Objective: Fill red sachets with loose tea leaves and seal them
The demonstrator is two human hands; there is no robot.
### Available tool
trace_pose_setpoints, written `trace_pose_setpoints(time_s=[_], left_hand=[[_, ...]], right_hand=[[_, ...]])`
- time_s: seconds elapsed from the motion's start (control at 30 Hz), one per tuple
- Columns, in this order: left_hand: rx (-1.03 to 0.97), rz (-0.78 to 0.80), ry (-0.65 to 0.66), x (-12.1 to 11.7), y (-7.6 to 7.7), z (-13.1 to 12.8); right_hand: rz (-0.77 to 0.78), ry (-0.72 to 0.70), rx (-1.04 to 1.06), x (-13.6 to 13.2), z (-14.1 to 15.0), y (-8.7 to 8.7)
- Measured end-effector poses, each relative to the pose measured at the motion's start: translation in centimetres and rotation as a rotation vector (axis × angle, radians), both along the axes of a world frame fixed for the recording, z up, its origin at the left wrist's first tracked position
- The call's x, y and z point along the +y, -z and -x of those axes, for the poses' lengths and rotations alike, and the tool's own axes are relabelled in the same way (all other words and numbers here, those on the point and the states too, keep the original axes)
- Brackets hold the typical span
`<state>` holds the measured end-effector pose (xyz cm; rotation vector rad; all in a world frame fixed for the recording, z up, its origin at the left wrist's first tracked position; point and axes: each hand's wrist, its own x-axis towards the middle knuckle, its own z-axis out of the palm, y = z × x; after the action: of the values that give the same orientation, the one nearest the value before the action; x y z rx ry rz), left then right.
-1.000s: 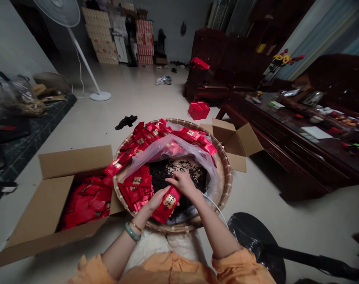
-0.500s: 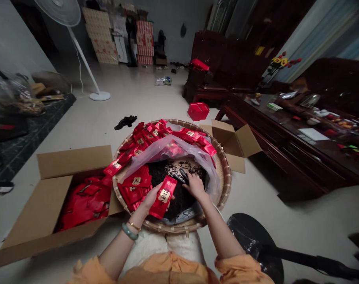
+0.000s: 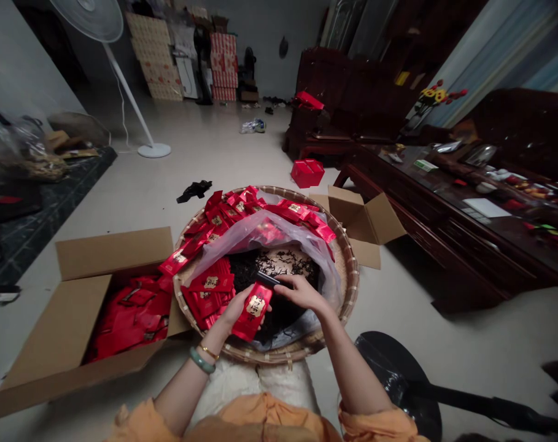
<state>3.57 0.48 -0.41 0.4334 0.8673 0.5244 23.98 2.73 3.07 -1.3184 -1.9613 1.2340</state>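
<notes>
Well, the red sachet (image 3: 253,310) bears a gold label with dark characters, too small to read. The left hand (image 3: 230,313) grips it, tilted, over the loose tea leaves (image 3: 290,264) in a woven bamboo basket (image 3: 347,288). The right hand (image 3: 301,293), its arm reaching forward, has curled fingers (image 3: 283,283) touching a small black piece (image 3: 267,280) at the sachet's top; whether they grip it, I cannot tell.

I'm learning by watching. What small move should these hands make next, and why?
Probably the right hand should ease the black piece at the top of the red sachet into place, since its fingers are reaching for it, while the left hand holds the sachet steady over the loose black tea.
</notes>
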Motion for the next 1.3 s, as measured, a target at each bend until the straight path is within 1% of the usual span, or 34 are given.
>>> trace_pose_setpoints(time_s=[0.13,0.23,0.37,0.47,0.57,0.63,0.73,0.8,0.83,0.9,0.93,0.97,1.0,1.03,1.07,1.17,1.3], left_hand=[[0.018,-0.008,0.029,-0.1,1.0,0.2],[0.035,-0.020,0.043,-0.1,1.6,0.4],[0.059,-0.004,0.058,-0.2,1.4,0.4],[0.054,-0.006,0.038,-0.2,0.9,0.1],[0.062,-0.010,-0.004,-0.1,0.1,0.0],[0.077,-0.017,-0.025,-0.1,-0.5,0.0],[0.071,-0.039,-0.033,-0.1,-0.9,0.1],[0.044,-0.040,-0.032,-0.1,-0.8,0.1],[0.033,-0.031,-0.023,-0.2,-0.6,0.0],[0.026,-0.020,-0.003,-0.2,-0.2,-0.2],[0.028,-0.020,0.009,-0.3,-0.1,-0.4],[0.027,-0.025,0.022,-0.3,0.0,-0.5],[0.023,-0.032,0.039,-0.4,0.0,-0.7],[0.016,-0.037,0.055,-0.4,0.0,-0.8],[0.006,-0.036,0.077,-0.4,-0.1,-0.9],[-0.024,-0.022,0.121,-0.5,-0.5,-0.8],[-0.053,-0.003,0.126,-0.8,-0.4,-0.1]], right_hand=[[-0.064,-0.034,-0.052,-0.1,0.9,-0.2],[-0.126,-0.019,-0.105,-0.1,1.0,-0.1],[-0.142,-0.021,-0.140,-0.2,1.1,0.0],[-0.102,-0.017,-0.110,-0.3,1.0,0.3],[-0.030,0.066,-0.037,-0.1,0.4,1.1],[-0.025,0.159,-0.052,0.2,-0.4,2.0],[-0.099,0.292,-0.211,0.8,-1.7,3.7],[-0.151,0.358,-0.312,1.0,-2.1,4.6],[-0.175,0.387,-0.332,1.1,-2.0,4.7],[-0.230,0.422,-0.285,1.0,-1.3,4.5],[-0.256,0.412,-0.230,0.9,-0.6,4.1],[-0.273,0.384,-0.163,0.7,0.2,3.6],[-0.280,0.328,-0.098,0.6,1.0,3.1],[-0.266,0.239,-0.063,0.5,1.8,2.5],[-0.245,0.206,-0.051,0.4,2.5,2.0],[-0.230,0.228,-0.059,0.4,3.9,1.0],[-0.273,0.278,-0.050,0.4,3.9,1.2]])
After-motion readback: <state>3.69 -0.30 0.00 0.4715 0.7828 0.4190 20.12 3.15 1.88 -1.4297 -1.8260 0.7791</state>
